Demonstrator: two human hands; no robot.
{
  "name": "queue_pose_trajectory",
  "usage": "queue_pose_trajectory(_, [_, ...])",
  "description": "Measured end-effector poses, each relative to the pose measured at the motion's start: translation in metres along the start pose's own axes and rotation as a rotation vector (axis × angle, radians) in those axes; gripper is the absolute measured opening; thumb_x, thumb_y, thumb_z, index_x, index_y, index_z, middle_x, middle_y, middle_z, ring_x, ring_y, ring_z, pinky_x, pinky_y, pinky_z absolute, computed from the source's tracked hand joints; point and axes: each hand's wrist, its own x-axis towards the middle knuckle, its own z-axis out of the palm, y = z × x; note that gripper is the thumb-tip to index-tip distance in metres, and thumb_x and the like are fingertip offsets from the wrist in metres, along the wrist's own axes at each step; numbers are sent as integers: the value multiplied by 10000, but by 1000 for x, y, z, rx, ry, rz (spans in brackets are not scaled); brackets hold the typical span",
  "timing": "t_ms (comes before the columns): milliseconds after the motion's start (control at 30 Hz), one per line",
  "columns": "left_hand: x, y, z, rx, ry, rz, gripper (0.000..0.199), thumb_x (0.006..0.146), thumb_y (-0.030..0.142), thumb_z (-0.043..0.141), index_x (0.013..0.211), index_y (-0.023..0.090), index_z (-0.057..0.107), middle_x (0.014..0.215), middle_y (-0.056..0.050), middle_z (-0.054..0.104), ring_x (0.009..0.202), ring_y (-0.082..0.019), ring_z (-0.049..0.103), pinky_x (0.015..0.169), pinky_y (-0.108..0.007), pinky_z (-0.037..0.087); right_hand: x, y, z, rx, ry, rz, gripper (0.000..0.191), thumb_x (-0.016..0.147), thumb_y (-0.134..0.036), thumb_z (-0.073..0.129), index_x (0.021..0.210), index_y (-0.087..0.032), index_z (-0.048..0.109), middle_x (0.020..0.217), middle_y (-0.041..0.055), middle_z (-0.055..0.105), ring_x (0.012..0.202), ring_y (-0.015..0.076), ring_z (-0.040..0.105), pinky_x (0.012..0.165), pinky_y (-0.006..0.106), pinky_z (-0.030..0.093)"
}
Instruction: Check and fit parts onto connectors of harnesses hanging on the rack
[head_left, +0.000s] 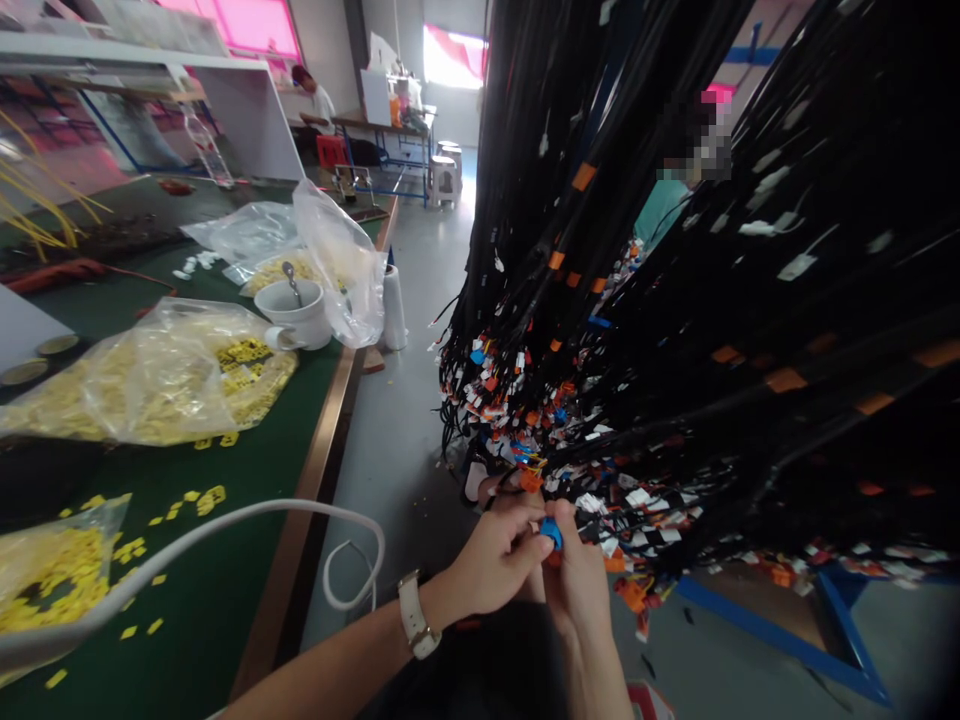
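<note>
Two bare hands meet at a small blue connector, low in front of the body at the near edge of the hanging harnesses. The left grip, with a white-strapped wristwatch behind it, pinches the connector from one side; the right grip closes on it from the other, thumb and fingers pressed around it.

Dense black cable bundles, banded with orange tape, fill the space ahead and to the right. Their ends crowd close around the fingers with white, red and blue plugs; orange connectors dangle just beside the right grip. The bundles partly hide a person in a green top. Lower right is a blue metal frame.

To the left, a green tabletop carries a clear bag of yellow parts, loose yellow pieces, and a white mug with a spoon standing in it. A thick white cable arcs across it and past its edge. Farther off, another person sits near white stools.
</note>
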Motion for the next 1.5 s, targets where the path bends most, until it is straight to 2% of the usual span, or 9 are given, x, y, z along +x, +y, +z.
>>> queue_pose_trajectory(300, [-6,-7,9,92,87,48,381,875,297,463,1210,155,575,803,-62,687,756,-183,604,821,-296,456,2,3,0,-56,-19,-48,325,614,-394,772,709,-184,544,639,-55,524,585,105,482,572,227,431])
queue_pose_trajectory(567, [-3,-1,11,16,85,40,351,882,266,441,1188,182,591,1072,-75,654,927,-189,584,919,-311,418,4,6,-2,-206,8,-133,347,611,-456,747,713,-176,570,655,-29,562,605,135,506,609,267,438])
queue_pose_trajectory(667, [0,2,8,-62,77,39,319,868,282,475,1129,173,623,997,-72,658,950,-193,561,943,-315,391,5,5,-1,-163,-17,-114,319,626,-428,749,734,-180,581,669,-32,566,629,135,512,618,261,439])
queue_pose_trajectory(767, [4,-1,2,-231,55,-73,260,828,339,550,952,144,669,698,-26,590,705,-135,531,741,-252,435,4,2,-2,-110,-31,-44,328,633,-433,750,777,-174,607,681,-28,573,613,124,501,591,247,433])
queue_pose_trajectory(867, [8,-8,-5,-516,4,-306,293,746,419,646,796,132,618,497,74,329,435,-41,261,442,-174,236,2,-2,-4,-75,-57,22,335,630,-445,752,771,-169,626,633,-32,552,542,107,460,522,232,403])
queue_pose_trajectory(967, [10,-16,-10,-748,-10,-449,339,660,410,734,747,152,533,480,107,237,418,-23,133,420,-187,81,2,-2,-11,-67,-88,18,338,616,-455,763,626,-167,586,577,-34,526,514,98,452,500,223,385])
queue_pose_trajectory(1200, [10,-18,-12,-798,-71,-473,309,719,334,681,926,132,571,503,98,285,418,-20,164,434,-203,66,3,2,-21,-96,-29,-15,481,722,-587,616,529,-155,527,468,-21,494,456,86,424,449,208,339])
queue_pose_trajectory(1300, [9,-16,-10,-742,24,-462,326,700,213,646,1007,121,586,539,84,338,441,-22,253,446,-184,133,2,-2,-18,-30,-11,26,464,734,-574,613,549,-160,514,462,-29,497,440,79,427,450,204,351])
queue_pose_trajectory(1500, [12,-26,-7,-779,313,-502,292,529,-24,488,773,116,567,697,12,539,587,-54,491,565,-187,345,3,-7,-14,51,38,97,381,703,-516,677,647,-161,551,504,-36,538,457,74,464,447,186,380])
